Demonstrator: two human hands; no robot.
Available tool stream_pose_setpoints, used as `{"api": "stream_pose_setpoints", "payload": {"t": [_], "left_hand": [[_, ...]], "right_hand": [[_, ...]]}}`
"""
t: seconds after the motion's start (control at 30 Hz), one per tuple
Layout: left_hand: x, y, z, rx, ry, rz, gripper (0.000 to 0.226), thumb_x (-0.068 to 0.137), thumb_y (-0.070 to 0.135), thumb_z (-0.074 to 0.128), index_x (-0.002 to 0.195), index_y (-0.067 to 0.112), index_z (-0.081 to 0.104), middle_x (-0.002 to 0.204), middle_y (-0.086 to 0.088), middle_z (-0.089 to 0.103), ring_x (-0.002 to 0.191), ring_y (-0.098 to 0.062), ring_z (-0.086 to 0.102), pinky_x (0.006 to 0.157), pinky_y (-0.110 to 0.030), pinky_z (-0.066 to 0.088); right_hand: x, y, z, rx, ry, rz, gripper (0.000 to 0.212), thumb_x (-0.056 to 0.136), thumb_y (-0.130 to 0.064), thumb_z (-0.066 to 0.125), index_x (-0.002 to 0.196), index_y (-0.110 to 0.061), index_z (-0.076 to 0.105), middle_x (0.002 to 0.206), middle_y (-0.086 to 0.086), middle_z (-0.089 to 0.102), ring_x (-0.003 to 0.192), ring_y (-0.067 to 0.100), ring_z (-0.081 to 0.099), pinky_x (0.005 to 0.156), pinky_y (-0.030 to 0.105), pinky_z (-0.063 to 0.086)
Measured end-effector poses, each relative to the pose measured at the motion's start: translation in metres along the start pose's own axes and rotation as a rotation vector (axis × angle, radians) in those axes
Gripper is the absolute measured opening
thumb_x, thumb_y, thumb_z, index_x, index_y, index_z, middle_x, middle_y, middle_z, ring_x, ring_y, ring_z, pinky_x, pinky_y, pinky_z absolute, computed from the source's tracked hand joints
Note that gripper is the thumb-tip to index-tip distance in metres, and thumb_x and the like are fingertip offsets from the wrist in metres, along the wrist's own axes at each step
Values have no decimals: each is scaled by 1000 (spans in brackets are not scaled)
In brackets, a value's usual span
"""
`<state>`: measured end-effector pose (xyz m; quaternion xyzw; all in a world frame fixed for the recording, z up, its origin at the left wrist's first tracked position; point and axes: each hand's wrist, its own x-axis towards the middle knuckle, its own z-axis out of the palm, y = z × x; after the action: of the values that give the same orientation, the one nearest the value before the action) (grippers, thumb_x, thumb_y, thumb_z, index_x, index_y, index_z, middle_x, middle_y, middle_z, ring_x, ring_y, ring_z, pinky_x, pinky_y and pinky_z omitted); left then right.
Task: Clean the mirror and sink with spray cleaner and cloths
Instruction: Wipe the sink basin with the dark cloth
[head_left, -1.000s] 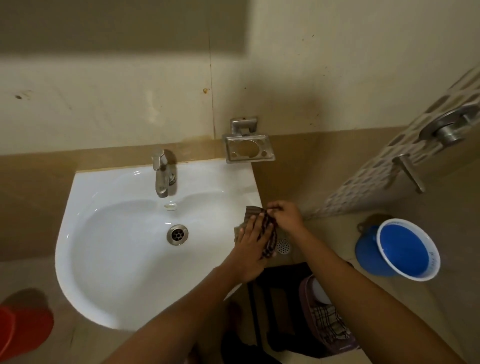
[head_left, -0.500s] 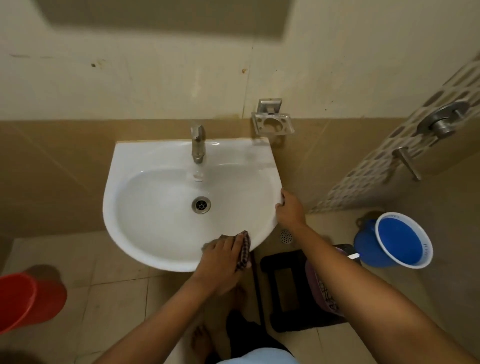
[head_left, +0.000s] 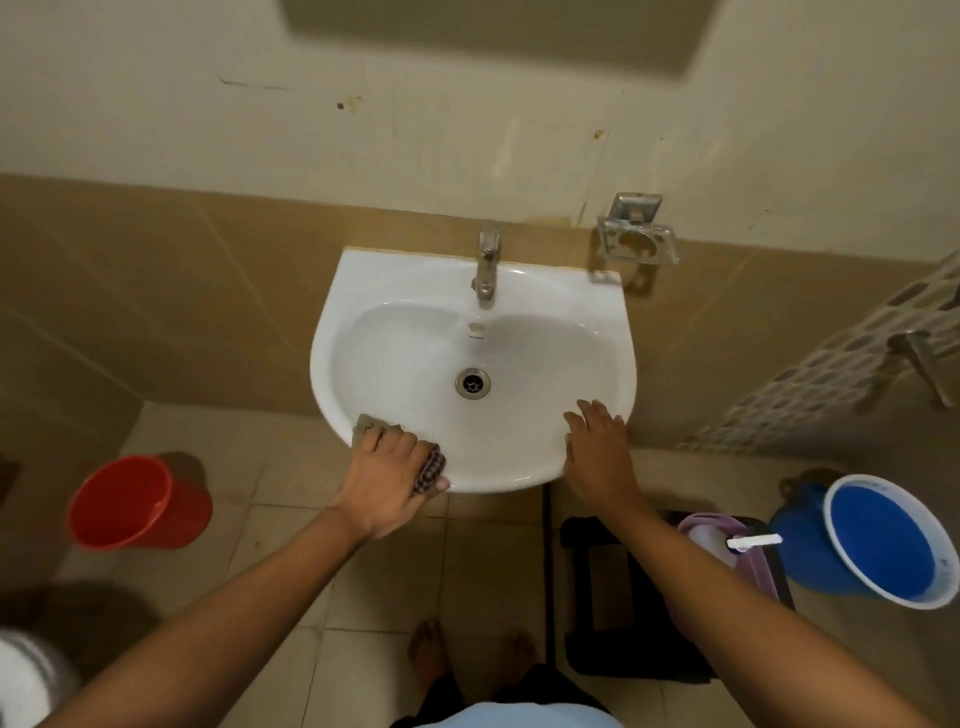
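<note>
A white wall-hung sink (head_left: 405, 358) with a metal tap (head_left: 487, 265) and a round drain (head_left: 472, 383) fills the centre. My left hand (head_left: 387, 475) presses a dark checked cloth (head_left: 430, 470) onto the sink's front-left rim; most of the cloth is hidden under the hand. My right hand (head_left: 597, 447) lies flat with fingers spread on the front-right rim, holding nothing. A spray bottle with a white nozzle (head_left: 727, 543) stands on a black stool at the lower right. The mirror's lower edge (head_left: 493, 31) shows at the top.
A red bucket (head_left: 130, 501) stands on the tiled floor to the left. A blue bucket (head_left: 883, 540) sits at the right beside the black stool (head_left: 597, 613). A metal soap holder (head_left: 636, 241) hangs on the wall. Wall taps (head_left: 919, 358) jut out far right. My bare feet show below.
My left hand slid the cloth from the sink's right side along the front rim to the front-left. My right hand let go of the cloth and settled flat on the front-right rim.
</note>
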<state>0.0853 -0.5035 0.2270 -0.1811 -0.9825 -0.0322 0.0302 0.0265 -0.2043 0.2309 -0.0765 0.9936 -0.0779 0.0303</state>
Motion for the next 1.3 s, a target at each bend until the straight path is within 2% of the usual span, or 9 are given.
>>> {"api": "stream_pose_setpoints", "payload": {"t": [0.07,0.2,0.37,0.5,0.73,0.93,1.1,1.17,1.3], "left_hand": [[1,28,0,-19,2,-58,63,96,66,22,108,19,63,95,-3,66,91,-27,61,96,-46,39],[15,94,1,-50,-1,-117,71,96,69,20,119,16,60,104,-3,67,98,-26,61,100,-46,38],[28,128,4,-70,-101,-128,74,97,68,23,133,10,50,122,-11,62,111,-30,57,105,-51,39],[11,98,7,-23,-61,-55,70,96,66,25,128,10,53,121,-11,63,111,-30,57,104,-48,40],[-8,-3,-8,-35,-90,-71,52,99,60,28,119,21,57,117,-1,63,112,-23,55,112,-43,26],[14,-81,-20,-25,-275,-125,74,94,67,15,142,20,47,145,-5,51,140,-22,36,122,-41,3],[61,-129,-24,77,-468,-78,110,73,78,-18,155,18,24,162,-3,25,152,-18,11,123,-40,-7],[81,-140,-20,181,-517,-51,99,83,75,-8,156,14,18,164,-4,17,153,-18,5,122,-41,-9],[111,-148,-15,407,-539,47,77,98,61,9,157,11,9,166,-5,6,153,-19,-2,122,-43,-9]], "right_hand": [[-3,-2,4,-6,-10,-53,30,95,-13,46,117,-5,64,130,19,59,126,39,51,103,58,41],[-8,4,7,13,-9,-89,55,96,-30,19,114,-8,66,127,15,62,125,33,52,110,55,35],[-8,13,10,49,3,-138,61,96,-37,13,110,-12,67,123,10,65,127,29,51,113,52,29],[-8,16,13,114,22,-146,61,97,-39,15,111,-11,68,125,10,64,128,30,50,114,53,24],[-5,16,19,125,24,-137,61,96,-40,15,109,-13,69,124,8,65,127,29,50,115,54,23],[-3,14,24,92,38,-102,59,95,-39,17,109,-14,69,124,8,65,126,29,51,115,53,22],[-2,5,24,55,54,-32,55,94,-37,22,106,-13,70,121,10,66,123,30,53,114,54,25],[-2,3,23,29,59,-18,53,94,-36,24,105,-12,70,120,11,67,123,31,53,113,55,28],[-2,2,23,8,41,27,52,96,-37,24,115,-13,67,129,8,62,132,27,45,118,50,20]]}}
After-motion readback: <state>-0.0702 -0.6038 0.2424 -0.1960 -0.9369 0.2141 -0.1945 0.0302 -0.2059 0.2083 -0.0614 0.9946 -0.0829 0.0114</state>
